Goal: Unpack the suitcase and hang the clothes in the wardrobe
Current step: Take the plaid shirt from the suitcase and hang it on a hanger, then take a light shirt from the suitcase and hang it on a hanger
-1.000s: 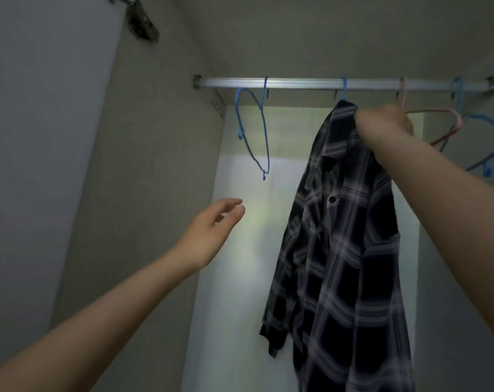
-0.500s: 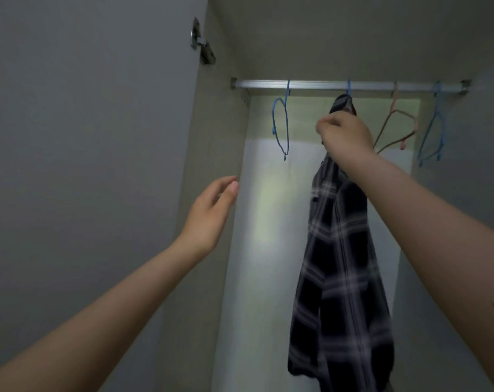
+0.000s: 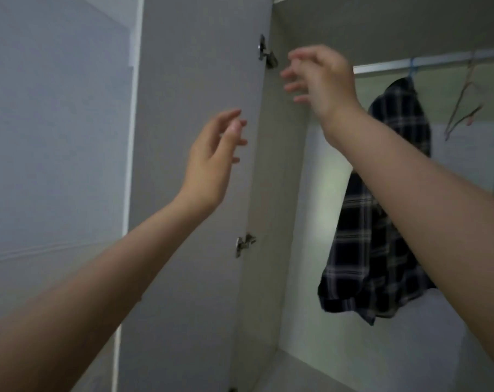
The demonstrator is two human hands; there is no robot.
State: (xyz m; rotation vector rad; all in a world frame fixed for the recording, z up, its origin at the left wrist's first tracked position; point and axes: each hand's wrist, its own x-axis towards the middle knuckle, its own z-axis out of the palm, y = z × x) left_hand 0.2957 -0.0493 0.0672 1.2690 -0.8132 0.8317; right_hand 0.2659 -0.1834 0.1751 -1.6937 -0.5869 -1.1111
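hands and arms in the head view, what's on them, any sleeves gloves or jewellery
Both are bare. The left hand and the right hand wear no gloves, and no rings show, though the fingers are blurred. Both forearms are uncovered from wrist to the frame's edge: no sleeve, watch or bracelet shows on either.

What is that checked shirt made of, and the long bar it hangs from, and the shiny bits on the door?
The checked shirt looks like soft woven cloth, maybe cotton: it droops in folds. The bar looks like smooth, pale metal, with a light sheen along it. The hinges look like bright, polished metal, since they glint. The hanger hook looks like blue plastic or coated wire; too blurred to say.
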